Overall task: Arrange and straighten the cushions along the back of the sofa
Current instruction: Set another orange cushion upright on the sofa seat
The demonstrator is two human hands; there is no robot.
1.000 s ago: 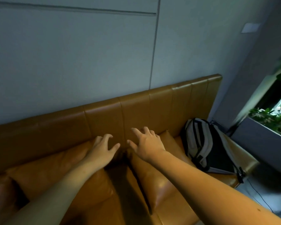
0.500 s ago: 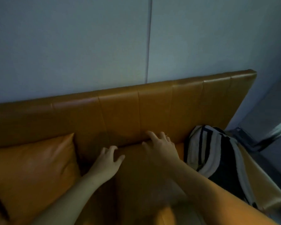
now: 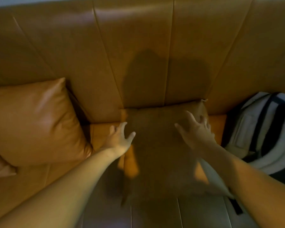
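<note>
A tan leather cushion [image 3: 158, 145] lies flat on the sofa seat in the middle, in my shadow, its far edge against the backrest [image 3: 138, 46]. My left hand [image 3: 118, 139] hovers at its left edge with fingers spread. My right hand [image 3: 196, 130] rests on its far right part, fingers spread, holding nothing. A second tan cushion [image 3: 34, 122] leans against the backrest at the left. The corner of a third cushion [image 3: 0, 167] shows at the far left edge.
A white and black backpack [image 3: 260, 132] sits on the seat at the right, against the backrest. A strip of bare seat [image 3: 100, 134] separates the two cushions. Dark floor [image 3: 155, 214] shows at the bottom.
My head has dropped and come closer to the sofa. Both hands have spread apart to the sides of the middle cushion, which now lies flat before me.
</note>
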